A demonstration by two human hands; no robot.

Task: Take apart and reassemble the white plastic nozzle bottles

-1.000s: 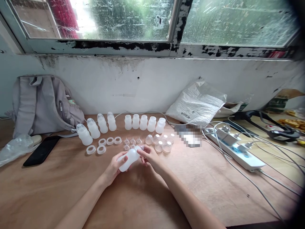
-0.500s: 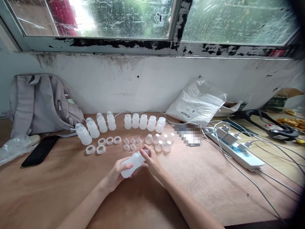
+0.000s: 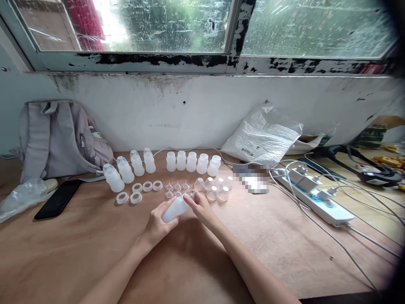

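Observation:
A frosted white bottle [image 3: 174, 210] is held tilted above the table, its neck up and to the right. My left hand [image 3: 159, 221] is wrapped round the bottle's body. At the neck end, the fingers of my right hand [image 3: 200, 207] are closed round the top; what sits on the neck is mostly hidden by them. Just beyond are clear nipples [image 3: 169, 186], partly covered by the bottle. Translucent rings [image 3: 136, 197] lie to their left and clear domed caps [image 3: 223, 193] to their right.
Capped bottles [image 3: 125, 169] stand at the back left, and several open bottles [image 3: 191, 161] at the back middle. A black phone [image 3: 58, 199] and grey backpack [image 3: 63, 139] are at left. On the right are a power strip [image 3: 329, 211], cables and a plastic bag [image 3: 262, 137].
The bottle has turned in my hands and risen slightly in view, now overlapping the front nipples. My left thumb has shifted to the bottle's lower side. The camera view has moved slightly.

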